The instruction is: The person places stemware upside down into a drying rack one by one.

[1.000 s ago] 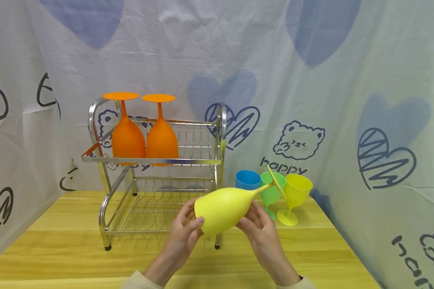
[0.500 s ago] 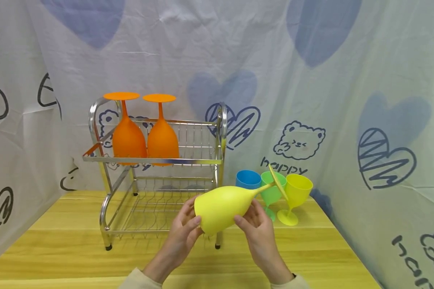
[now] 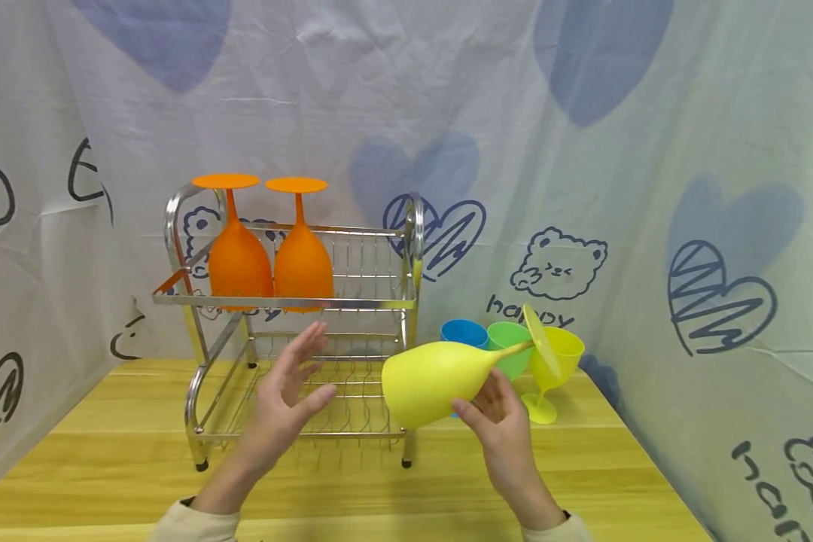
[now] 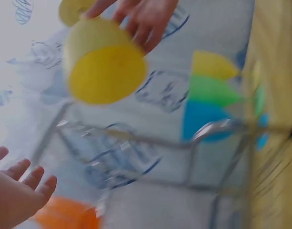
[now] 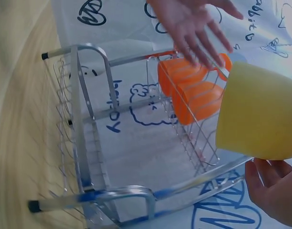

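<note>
A yellow plastic goblet (image 3: 436, 382) lies tilted on its side in the air, its mouth toward the left and its foot up at the right. My right hand (image 3: 504, 444) grips its bowl near the stem, thumb on the near side. To the left, my left hand (image 3: 281, 410) is off the goblet, fingers spread, in front of the rack's lower tier. In the left wrist view the goblet's open mouth (image 4: 107, 75) faces the camera. Two orange goblets (image 3: 239, 260) stand upside down on the upper tier of the metal dish rack (image 3: 284, 302).
Right of the rack, a blue goblet (image 3: 464, 331), a green goblet (image 3: 511, 365) and another yellow goblet (image 3: 567, 354) stand upright in a row on the wooden table (image 3: 352, 493). A printed cloth (image 3: 488, 90) hangs behind and at both sides.
My left hand has let go of the yellow goblet and moved left, its fingers opening. My right hand has carried the goblet slightly right and up.
</note>
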The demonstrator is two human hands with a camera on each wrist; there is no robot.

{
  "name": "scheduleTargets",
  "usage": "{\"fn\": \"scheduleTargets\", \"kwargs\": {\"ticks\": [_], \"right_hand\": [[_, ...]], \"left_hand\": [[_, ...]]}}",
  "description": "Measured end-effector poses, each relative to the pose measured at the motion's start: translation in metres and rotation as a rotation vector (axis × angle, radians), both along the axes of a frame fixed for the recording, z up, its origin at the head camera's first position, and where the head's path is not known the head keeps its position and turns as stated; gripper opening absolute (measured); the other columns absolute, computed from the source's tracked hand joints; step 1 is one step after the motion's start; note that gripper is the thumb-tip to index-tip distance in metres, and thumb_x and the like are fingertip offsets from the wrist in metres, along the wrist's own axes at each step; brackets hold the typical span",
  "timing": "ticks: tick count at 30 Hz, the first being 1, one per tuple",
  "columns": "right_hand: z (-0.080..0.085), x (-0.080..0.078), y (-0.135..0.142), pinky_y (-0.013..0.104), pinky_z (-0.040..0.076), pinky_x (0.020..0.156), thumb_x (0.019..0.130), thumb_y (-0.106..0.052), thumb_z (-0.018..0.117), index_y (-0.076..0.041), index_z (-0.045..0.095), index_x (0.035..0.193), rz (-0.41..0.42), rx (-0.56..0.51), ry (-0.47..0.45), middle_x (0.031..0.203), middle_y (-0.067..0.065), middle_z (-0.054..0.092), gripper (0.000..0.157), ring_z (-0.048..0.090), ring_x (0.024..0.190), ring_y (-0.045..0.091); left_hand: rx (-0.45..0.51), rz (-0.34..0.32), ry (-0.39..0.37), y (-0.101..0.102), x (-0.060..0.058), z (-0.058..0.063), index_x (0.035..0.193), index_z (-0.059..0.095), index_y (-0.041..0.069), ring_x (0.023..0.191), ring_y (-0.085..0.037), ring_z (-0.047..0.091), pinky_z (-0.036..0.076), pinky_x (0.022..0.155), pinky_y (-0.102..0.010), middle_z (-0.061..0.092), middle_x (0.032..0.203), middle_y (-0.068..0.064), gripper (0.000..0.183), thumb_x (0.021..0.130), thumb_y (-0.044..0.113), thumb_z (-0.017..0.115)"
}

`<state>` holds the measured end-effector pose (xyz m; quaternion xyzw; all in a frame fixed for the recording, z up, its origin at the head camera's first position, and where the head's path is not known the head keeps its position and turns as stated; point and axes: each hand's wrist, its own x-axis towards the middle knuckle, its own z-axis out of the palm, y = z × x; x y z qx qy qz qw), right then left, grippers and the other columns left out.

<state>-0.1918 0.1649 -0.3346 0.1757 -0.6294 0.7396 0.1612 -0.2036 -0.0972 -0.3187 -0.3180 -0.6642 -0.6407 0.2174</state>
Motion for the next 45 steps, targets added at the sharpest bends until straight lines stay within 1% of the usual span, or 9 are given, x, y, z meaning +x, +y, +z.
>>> {"fn": "scheduleTargets", "kwargs": {"ticks": [6,12,19,25,30,34,37,41,45], "right_hand": [[0.011,-0.003,0.005,0.03,0.048,0.096,0.087,0.007,0.063,-0.001,0.041,0.139,-0.048,0.067,0.062,0.128,0.008,0.056,0.057,0.056,0.115,0.02],[0.025,-0.006,0.012,0.028,0.048,0.096,0.087,0.009,0.063,-0.002,0.043,0.138,-0.062,0.086,0.145,0.127,0.009,0.056,0.056,0.055,0.113,0.021],[0.043,-0.011,0.015,0.029,0.048,0.096,0.088,0.01,0.061,-0.004,0.044,0.137,-0.064,0.094,0.225,0.129,0.011,0.054,0.054,0.054,0.115,0.024],[0.067,-0.019,0.014,0.03,0.048,0.097,0.089,0.007,0.062,-0.005,0.043,0.139,-0.075,0.114,0.279,0.131,0.012,0.053,0.055,0.053,0.116,0.027],[0.09,-0.027,0.007,0.031,0.049,0.095,0.089,0.006,0.062,-0.005,0.042,0.14,-0.063,0.145,0.327,0.131,0.011,0.054,0.055,0.053,0.116,0.028],[0.105,-0.035,-0.002,0.033,0.051,0.092,0.089,0.003,0.063,-0.006,0.043,0.14,-0.063,0.177,0.361,0.13,0.01,0.056,0.055,0.055,0.114,0.026],[0.113,-0.043,-0.01,0.035,0.051,0.093,0.09,0.0,0.064,-0.006,0.043,0.141,-0.069,0.216,0.37,0.13,0.009,0.057,0.055,0.055,0.114,0.023],[0.118,-0.054,-0.017,0.037,0.05,0.094,0.09,-0.004,0.066,-0.007,0.044,0.141,-0.095,0.273,0.351,0.13,0.008,0.056,0.056,0.055,0.114,0.021],[0.125,-0.065,-0.02,0.037,0.05,0.093,0.09,-0.009,0.068,-0.01,0.046,0.141,-0.121,0.34,0.327,0.13,0.007,0.057,0.055,0.054,0.113,0.019]], "left_hand": [[-0.126,0.28,0.055,-0.038,0.006,0.032,0.148,0.038,0.01,0.124,-0.013,0.045,0.039,0.1,-0.016,0.04,0.146,-0.009,0.07,0.085,-0.007,0.064],[-0.174,0.526,0.11,-0.08,-0.002,0.051,0.144,0.043,0.007,0.127,-0.009,0.04,0.031,0.107,-0.019,0.036,0.15,-0.003,0.066,0.084,-0.005,0.068],[-0.231,0.685,0.027,-0.126,-0.018,0.06,0.148,0.037,0.008,0.136,-0.029,0.032,0.022,0.112,-0.023,0.031,0.153,-0.008,0.068,0.088,0.013,0.069],[-0.378,0.641,-0.16,-0.148,-0.032,0.066,0.156,0.012,0.01,0.136,-0.051,0.019,0.021,0.106,-0.068,0.014,0.155,-0.025,0.092,0.088,0.028,0.071],[-0.411,0.565,-0.237,-0.156,-0.048,0.061,0.156,0.003,0.009,0.135,-0.056,0.017,0.023,0.098,-0.075,0.006,0.157,-0.026,0.099,0.088,0.032,0.071],[-0.359,0.462,-0.261,-0.164,-0.057,0.058,0.156,0.002,0.011,0.138,-0.05,0.017,0.026,0.106,-0.064,0.004,0.16,-0.018,0.092,0.093,0.025,0.066],[-0.352,0.408,-0.277,-0.172,-0.062,0.057,0.156,0.002,0.015,0.141,-0.042,0.017,0.031,0.112,-0.039,0.006,0.16,-0.016,0.086,0.095,0.022,0.063],[-0.362,0.369,-0.295,-0.179,-0.067,0.056,0.157,0.002,0.019,0.14,-0.039,0.022,0.039,0.095,-0.011,0.01,0.16,-0.016,0.086,0.096,0.022,0.062],[-0.37,0.335,-0.313,-0.181,-0.072,0.058,0.157,0.002,0.022,0.134,-0.04,0.03,0.041,0.082,-0.006,0.01,0.16,-0.016,0.086,0.096,0.023,0.062]]}}
